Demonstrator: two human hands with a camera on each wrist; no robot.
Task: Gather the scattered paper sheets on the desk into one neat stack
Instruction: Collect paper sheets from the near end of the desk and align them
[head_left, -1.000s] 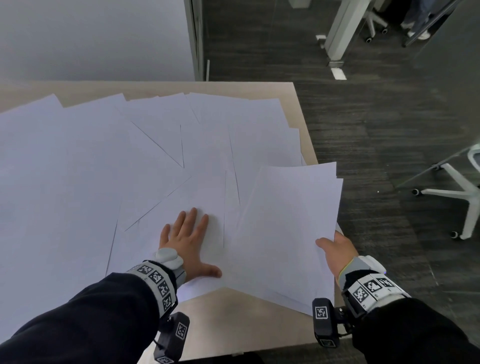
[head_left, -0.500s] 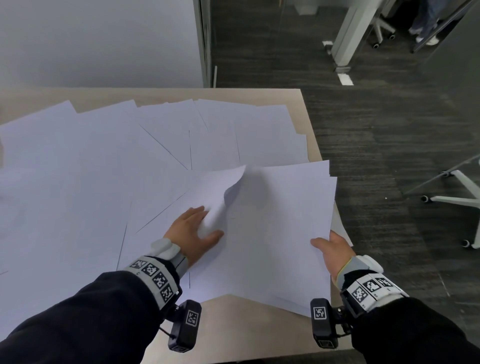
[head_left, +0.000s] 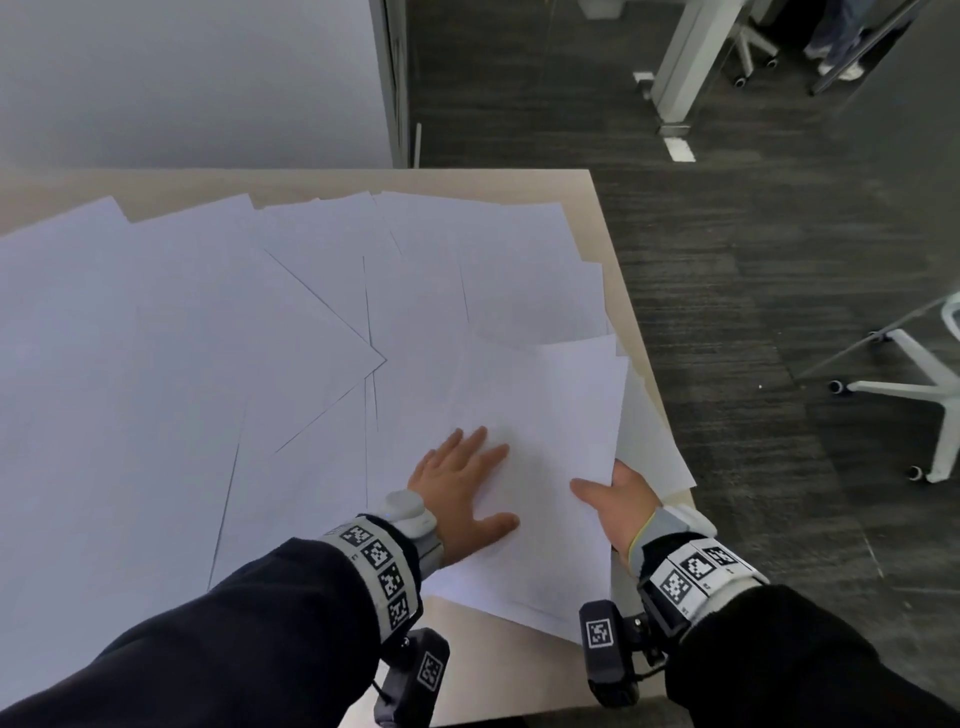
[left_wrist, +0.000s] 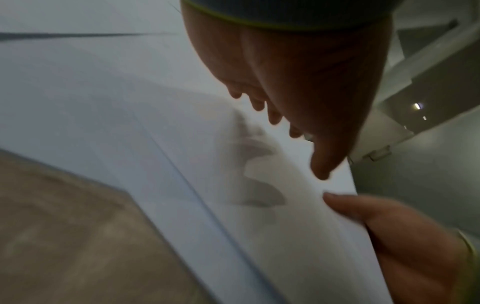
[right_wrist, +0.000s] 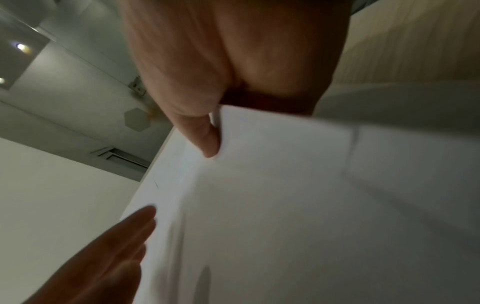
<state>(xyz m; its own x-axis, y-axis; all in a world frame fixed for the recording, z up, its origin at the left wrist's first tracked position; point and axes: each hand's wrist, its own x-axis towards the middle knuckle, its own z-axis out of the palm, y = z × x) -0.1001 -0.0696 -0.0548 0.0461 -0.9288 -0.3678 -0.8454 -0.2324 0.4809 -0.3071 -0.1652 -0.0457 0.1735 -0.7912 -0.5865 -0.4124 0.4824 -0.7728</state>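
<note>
Paper sheets (head_left: 535, 441): left hand (head_left: 462, 488) flat, fingers (head_left: 480, 447) spread; right hand (head_left: 621, 501) pinches edge

White paper sheets (head_left: 218, 364) lie fanned and overlapping across nearly the whole desk (head_left: 524, 654), their corners pointing different ways, the far row reaching close to the desk's back edge. At the near right corner a small gathered stack (head_left: 550, 441) sits on top of the spread (its edges only roughly aligned, one sheet jutting past the desk's right edge). The stack's right side is raised off the desk while its left part lies flat on the sheets under it. All the sheets look blank, flat and uncreased.
</note>
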